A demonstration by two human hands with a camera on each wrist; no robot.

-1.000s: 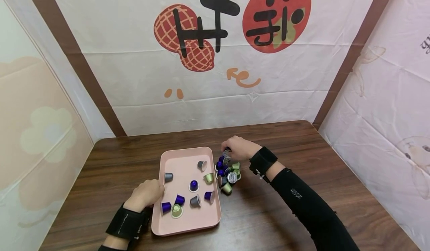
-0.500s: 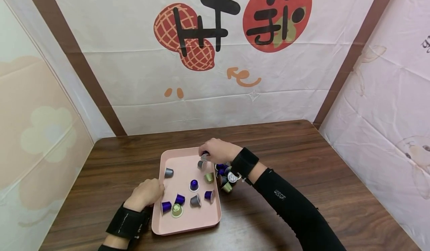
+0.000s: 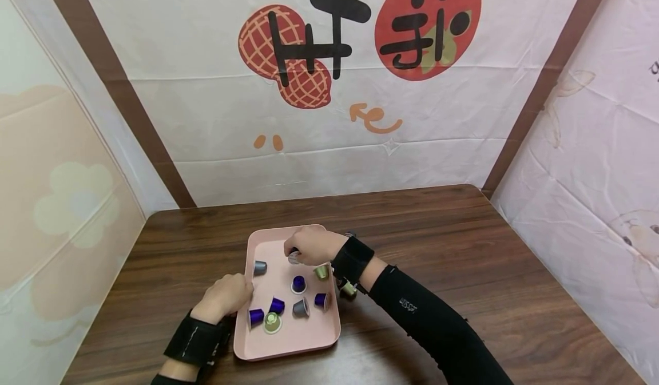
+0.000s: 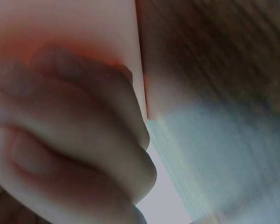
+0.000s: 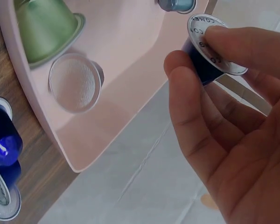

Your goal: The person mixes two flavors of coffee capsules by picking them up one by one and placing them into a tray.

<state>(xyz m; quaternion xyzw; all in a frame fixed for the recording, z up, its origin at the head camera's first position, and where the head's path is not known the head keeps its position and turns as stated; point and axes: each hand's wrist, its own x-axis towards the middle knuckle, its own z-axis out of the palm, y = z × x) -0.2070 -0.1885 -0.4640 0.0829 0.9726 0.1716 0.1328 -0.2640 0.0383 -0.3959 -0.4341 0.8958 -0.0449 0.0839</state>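
Observation:
A dark blue coffee capsule [image 5: 203, 65] with a printed silver lid is pinched between the thumb and fingers of my right hand [image 3: 315, 245]. That hand is over the upper part of the pink tray [image 3: 283, 342]. My left hand [image 3: 223, 296] grips the tray's left rim with curled fingers [image 4: 84, 126]. Several capsules lie spread inside: a grey one [image 3: 260, 268] by the left wall, a purple one [image 3: 298, 284] standing in the middle, a green one [image 3: 272, 322] lower down. In the right wrist view, a green capsule [image 5: 44, 32] lies beside another with its pale lid [image 5: 74, 84] showing.
Right of the tray, a pile of capsules sits on the wooden table [image 3: 437, 247], mostly hidden by my right wrist; a green one [image 3: 348, 289] shows. Blue ones [image 5: 7, 144] appear in the right wrist view. A printed cloth [image 3: 216, 116] hangs behind the table.
My right hand has carried a capsule left from the pile, across the tray's right rim, to above the tray. The left hand has stayed at the left rim.

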